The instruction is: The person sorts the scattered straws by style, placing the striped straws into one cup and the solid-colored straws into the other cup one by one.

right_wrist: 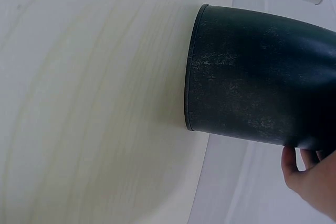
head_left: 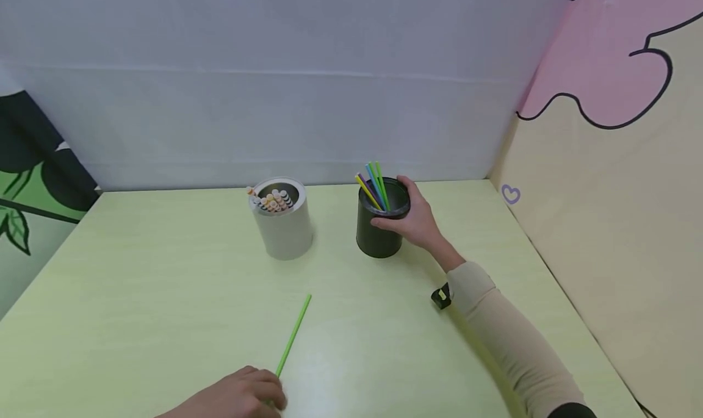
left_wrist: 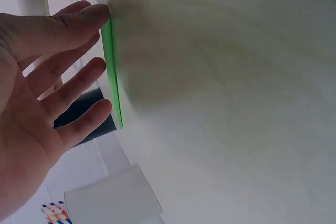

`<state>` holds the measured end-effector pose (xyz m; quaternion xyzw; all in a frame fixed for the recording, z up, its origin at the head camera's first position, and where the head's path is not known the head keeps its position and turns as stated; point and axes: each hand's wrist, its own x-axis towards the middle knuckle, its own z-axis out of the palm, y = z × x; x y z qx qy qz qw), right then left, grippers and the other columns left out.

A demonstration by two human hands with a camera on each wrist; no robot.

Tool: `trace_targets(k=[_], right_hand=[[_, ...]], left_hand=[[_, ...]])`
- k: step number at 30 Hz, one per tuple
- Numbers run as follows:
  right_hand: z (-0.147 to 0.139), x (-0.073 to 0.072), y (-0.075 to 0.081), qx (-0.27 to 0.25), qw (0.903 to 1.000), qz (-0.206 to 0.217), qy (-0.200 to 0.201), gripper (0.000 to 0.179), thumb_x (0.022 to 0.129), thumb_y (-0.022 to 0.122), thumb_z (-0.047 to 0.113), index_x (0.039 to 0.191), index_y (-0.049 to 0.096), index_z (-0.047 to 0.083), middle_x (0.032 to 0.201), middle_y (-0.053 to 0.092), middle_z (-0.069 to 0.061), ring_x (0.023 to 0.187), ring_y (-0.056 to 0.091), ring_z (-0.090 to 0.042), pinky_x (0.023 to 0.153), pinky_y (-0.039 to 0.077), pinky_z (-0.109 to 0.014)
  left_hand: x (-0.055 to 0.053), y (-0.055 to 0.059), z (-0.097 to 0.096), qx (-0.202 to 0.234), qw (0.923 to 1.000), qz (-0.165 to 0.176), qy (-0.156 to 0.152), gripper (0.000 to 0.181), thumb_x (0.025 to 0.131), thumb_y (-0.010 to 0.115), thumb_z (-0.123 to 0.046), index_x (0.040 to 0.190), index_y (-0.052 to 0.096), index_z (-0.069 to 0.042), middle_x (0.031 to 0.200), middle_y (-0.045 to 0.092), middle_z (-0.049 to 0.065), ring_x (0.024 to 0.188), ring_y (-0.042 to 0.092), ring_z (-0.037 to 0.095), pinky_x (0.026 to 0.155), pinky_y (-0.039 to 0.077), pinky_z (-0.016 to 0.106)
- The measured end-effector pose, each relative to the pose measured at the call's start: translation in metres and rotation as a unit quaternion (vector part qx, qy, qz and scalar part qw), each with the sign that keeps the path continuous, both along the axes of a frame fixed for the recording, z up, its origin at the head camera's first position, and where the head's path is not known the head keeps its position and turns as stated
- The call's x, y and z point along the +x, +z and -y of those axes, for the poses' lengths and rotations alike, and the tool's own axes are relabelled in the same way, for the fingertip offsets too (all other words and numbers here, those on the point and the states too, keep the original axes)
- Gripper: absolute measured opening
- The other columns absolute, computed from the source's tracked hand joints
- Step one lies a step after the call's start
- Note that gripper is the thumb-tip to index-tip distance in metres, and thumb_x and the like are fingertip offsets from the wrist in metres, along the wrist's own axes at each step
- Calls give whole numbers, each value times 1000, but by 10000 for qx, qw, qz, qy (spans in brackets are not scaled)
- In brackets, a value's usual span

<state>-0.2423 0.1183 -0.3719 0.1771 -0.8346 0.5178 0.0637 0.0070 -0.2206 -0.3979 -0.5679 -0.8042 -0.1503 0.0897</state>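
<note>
My left hand [head_left: 244, 396] is at the front of the table, its thumb and forefinger pinching the near end of a green straw [head_left: 293, 335]. In the left wrist view the straw [left_wrist: 112, 72] lies along the tabletop, while the other fingers spread loosely beside it. My right hand [head_left: 414, 219] grips a black cylindrical cup [head_left: 379, 238] near its rim, thumb on the near side and fingers behind. Several coloured straws [head_left: 379, 186], yellow, purple, blue and green, lean inside that cup. The right wrist view shows the cup's dark side [right_wrist: 252, 72] and its base on the table.
Left of the black cup stands a white cylindrical cup [head_left: 285, 235] with several striped paper straws [head_left: 274, 201] in it. A pale wall [head_left: 274, 113] rises behind the table [head_left: 165, 271], and a beige and pink wall [head_left: 604, 192] borders its right edge.
</note>
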Motion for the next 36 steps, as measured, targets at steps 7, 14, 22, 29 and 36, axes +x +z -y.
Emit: trace_targets(k=[7, 14, 22, 29, 36], right_hand=[[0, 0, 1, 8, 10000, -25, -26, 105, 67, 88, 33, 149, 25, 15, 139, 43, -9, 121, 47, -25, 99, 44, -44], [0, 0, 0, -49, 10000, -33, -32, 105, 67, 88, 33, 149, 26, 15, 138, 44, -9, 120, 48, -26, 99, 44, -45], [0, 1, -1, 11, 10000, -57, -42, 103, 68, 88, 32, 149, 26, 15, 139, 43, -8, 120, 48, -26, 99, 44, -45], [1, 1, 2, -26, 10000, -13, 57, 102, 68, 87, 31, 148, 26, 15, 140, 42, -8, 121, 47, -26, 99, 44, -45], [0, 4, 2, -89, 9999, 67, 60, 103, 69, 88, 30, 149, 25, 15, 142, 41, -9, 123, 46, -28, 101, 43, -47]], left_hand=[[-2, 2, 7, 70, 9997, -8, 245, 19, 67, 79, -24, 81, 68, -32, 94, 59, -16, 91, 53, 3, 75, 37, 16], [-5, 2, 8, -130, 9997, -77, 170, 19, 64, 78, -21, 71, 65, -31, 89, 59, -20, 82, 49, -3, 68, 28, 9], [-7, 0, 4, -275, 9989, -352, 107, 21, 67, 77, -23, 64, 58, -31, 83, 54, -24, 75, 43, -6, 66, 25, 7], [-5, 2, -5, -625, 9957, -658, 188, 21, 70, 77, -31, 67, 56, -31, 80, 52, -24, 71, 37, -5, 62, 17, 8], [-11, 19, -16, -458, 9940, -994, -58, 17, 73, 76, -29, 85, 64, -31, 87, 56, -21, 77, 45, -4, 65, 25, 7]])
